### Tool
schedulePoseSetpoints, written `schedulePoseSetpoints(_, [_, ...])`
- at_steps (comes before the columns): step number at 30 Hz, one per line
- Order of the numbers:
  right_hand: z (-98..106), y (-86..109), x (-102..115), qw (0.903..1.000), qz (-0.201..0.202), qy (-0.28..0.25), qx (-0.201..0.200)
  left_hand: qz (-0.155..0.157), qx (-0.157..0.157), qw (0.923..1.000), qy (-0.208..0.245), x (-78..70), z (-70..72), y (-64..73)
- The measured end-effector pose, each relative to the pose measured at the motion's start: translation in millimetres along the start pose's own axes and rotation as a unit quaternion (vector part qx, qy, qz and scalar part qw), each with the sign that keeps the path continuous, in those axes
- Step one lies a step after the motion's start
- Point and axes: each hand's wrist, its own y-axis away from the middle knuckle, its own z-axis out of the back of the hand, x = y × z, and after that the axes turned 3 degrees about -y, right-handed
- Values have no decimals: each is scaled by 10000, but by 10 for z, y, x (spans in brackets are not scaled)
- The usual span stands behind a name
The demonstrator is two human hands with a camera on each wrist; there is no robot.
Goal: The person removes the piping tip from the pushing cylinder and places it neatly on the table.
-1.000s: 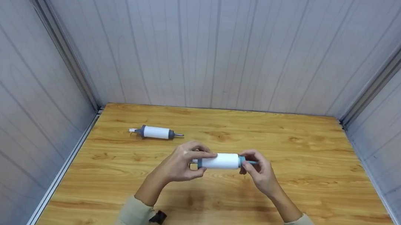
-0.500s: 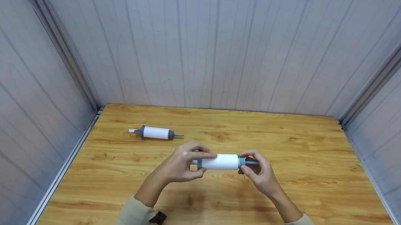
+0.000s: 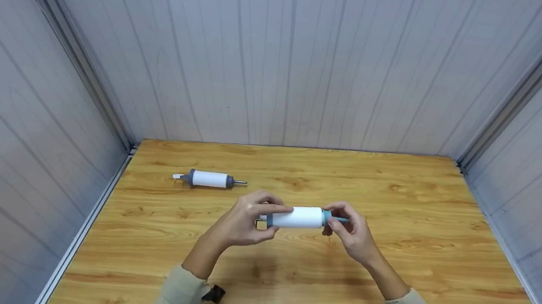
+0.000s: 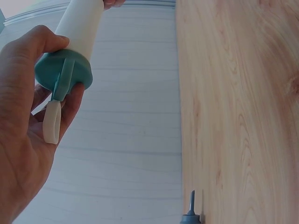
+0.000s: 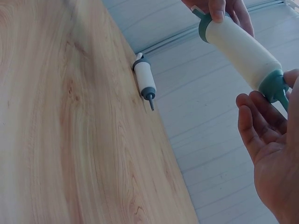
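In the head view, a white tube with teal end caps (image 3: 300,217) is held level above the table between both hands. My left hand (image 3: 246,220) grips its left end, fingers and thumb on either side of the body. A wide teal flange (image 4: 46,70) and a small white loop (image 4: 48,123) show at that end in the left wrist view. On the right, my right hand (image 3: 356,237) pinches the teal collar (image 5: 270,85) between thumb and fingers, and a thin teal nozzle (image 3: 342,220) extends past it toward the palm.
A similar white tube with dark grey ends (image 3: 210,179) lies on the wooden table (image 3: 396,210), at the back left, its thin nozzle pointing right. Pale panelled walls (image 3: 290,63) enclose the table at the back and both sides.
My right thumb slides down along the collar, then returns up over it, while my left hand keeps its grip. The tube stays in nearly the same place.
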Motion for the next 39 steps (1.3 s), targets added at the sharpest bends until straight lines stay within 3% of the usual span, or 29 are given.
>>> schedulePoseSetpoints(20, [-23,-9,-20,9999,142,-79,-54,-33,41,10000,-4,4,4,-2])
schedulePoseSetpoints(31, [-27,5,7,9996,-239,-12,-167,23,84,9999,141,12,-1,-2])
schedulePoseSetpoints(39, [-25,-2,1,9995,-234,149,-173,-54,44,10000,45,14,1,1])
